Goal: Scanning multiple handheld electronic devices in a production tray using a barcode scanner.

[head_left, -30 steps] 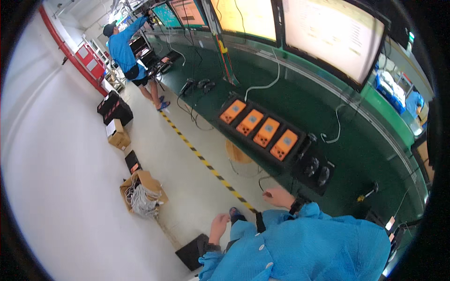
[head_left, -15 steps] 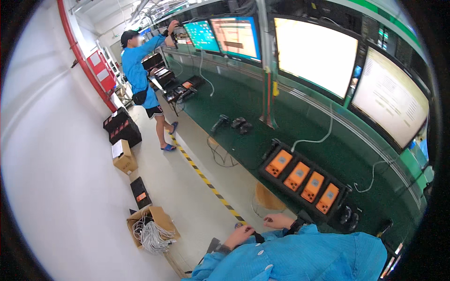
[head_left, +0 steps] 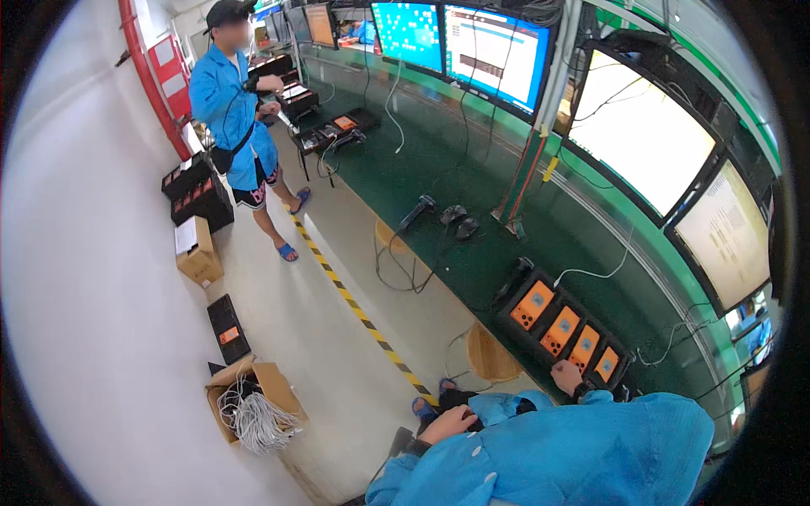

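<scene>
A black tray (head_left: 521, 336) lies on the green workbench, holding several orange handheld devices (head_left: 560, 330) with small grey screens and round dark buttons. My right hand (head_left: 567, 377) is at the tray's near edge, its fingers curled in. Whether it grips the rim or anything else is hidden. Low in front of my blue jacket, my left hand (head_left: 449, 424) is closed, fingertips against something dark that I cannot make out.
Bench items include a dark handheld tool (head_left: 416, 212) and white cables (head_left: 596, 271). Monitors (head_left: 645, 131) line the back. A wooden stool (head_left: 491, 352) stands below the bench edge. Left are a carton of grey cables (head_left: 257, 419), black cases (head_left: 202, 202) and a co-worker (head_left: 232, 118).
My right hand has moved from in front of my body to the tray's near edge. My left hand stays low. The co-worker has lowered a raised arm. The view has shifted.
</scene>
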The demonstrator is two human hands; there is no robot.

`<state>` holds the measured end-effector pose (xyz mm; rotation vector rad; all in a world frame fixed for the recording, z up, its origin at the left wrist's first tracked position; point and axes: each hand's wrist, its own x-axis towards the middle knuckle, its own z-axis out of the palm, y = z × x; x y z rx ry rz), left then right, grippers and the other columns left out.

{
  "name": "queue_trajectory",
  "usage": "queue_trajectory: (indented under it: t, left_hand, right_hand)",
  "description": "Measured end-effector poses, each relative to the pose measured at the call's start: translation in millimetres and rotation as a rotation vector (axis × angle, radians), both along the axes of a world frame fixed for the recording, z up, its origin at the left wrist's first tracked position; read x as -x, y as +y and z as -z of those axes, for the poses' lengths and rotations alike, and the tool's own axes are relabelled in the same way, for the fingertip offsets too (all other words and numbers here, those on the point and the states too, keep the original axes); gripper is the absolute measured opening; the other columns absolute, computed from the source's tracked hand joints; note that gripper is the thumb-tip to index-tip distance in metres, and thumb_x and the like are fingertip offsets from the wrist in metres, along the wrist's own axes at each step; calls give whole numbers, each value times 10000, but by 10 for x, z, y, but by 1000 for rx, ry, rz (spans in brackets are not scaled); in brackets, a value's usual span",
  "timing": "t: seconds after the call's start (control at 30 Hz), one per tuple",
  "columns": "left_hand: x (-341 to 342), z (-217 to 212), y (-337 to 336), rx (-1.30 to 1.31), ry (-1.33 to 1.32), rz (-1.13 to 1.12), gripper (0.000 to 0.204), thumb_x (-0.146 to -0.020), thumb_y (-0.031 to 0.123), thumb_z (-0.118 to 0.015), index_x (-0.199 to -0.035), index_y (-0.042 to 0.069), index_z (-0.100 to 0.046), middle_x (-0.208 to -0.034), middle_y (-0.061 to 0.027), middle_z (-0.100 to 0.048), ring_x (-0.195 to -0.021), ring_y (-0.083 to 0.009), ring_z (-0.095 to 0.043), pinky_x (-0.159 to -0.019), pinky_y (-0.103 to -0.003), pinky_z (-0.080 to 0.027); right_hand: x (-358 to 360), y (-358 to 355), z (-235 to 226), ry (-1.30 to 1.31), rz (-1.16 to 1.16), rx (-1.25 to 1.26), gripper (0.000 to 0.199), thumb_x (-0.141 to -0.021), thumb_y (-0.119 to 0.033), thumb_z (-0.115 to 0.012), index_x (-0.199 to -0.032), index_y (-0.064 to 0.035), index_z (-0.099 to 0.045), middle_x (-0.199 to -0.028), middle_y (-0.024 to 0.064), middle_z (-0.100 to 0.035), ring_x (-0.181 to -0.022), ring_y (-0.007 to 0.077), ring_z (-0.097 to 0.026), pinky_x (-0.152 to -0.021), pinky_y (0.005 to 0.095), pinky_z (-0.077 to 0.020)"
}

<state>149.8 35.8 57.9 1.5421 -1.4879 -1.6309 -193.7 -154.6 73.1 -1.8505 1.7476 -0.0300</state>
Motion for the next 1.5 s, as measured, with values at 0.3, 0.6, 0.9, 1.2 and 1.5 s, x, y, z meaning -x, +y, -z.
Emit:
queue_trajectory:
  t: [0.3,0.6,0.9,1.2,1.5]
  left_hand:
    - [-18,87,98,-18,42,-229,414,-990,369,-591,-1186,7,-632,-1103,-240,-701,-1046,-377,-678,-896,-427,-531]
    - [-51,-10,-834,21,-39,-58,405,-990,372,-597,-1175,16,-653,-1058,-164,-717,-985,-293,-684,-876,-382,-527]
    - [217,127,-2041,328,-280,-110,418,-934,281,-638,-1227,-9,-571,-1200,-228,-616,-1111,-374,-595,-921,-459,-491]
    - [499,124,-2824,775,-781,-448,588,-926,296,-637,-1357,-57,-451,-1335,-272,-497,-1222,-445,-501,-1035,-504,-441]
    - [650,311,-2909,186,-494,-173,631,-1045,454,-441,-1369,-87,-418,-1281,-313,-541,-1198,-471,-532,-999,-527,-461]
  right_hand:
    - [-55,-13,99,153,80,-222,412,-899,-337,-702,-1048,-18,-487,-923,206,-627,-857,372,-630,-741,476,-513]
    - [-40,247,36,-93,155,-71,336,-907,-279,-689,-1104,-23,-596,-960,191,-674,-885,345,-662,-796,457,-537]
    - [531,419,293,-527,581,418,102,-986,-85,-574,-1028,-14,-634,-768,78,-591,-700,159,-569,-633,326,-461]
    - [1390,607,578,74,864,590,291,-1031,-152,-558,-1284,-14,-520,-1237,190,-495,-1098,357,-512,-892,490,-452]
    - [1582,510,821,387,991,428,473,-1009,-255,-593,-1422,-56,-478,-1341,176,-513,-1264,371,-487,-984,495,-460]
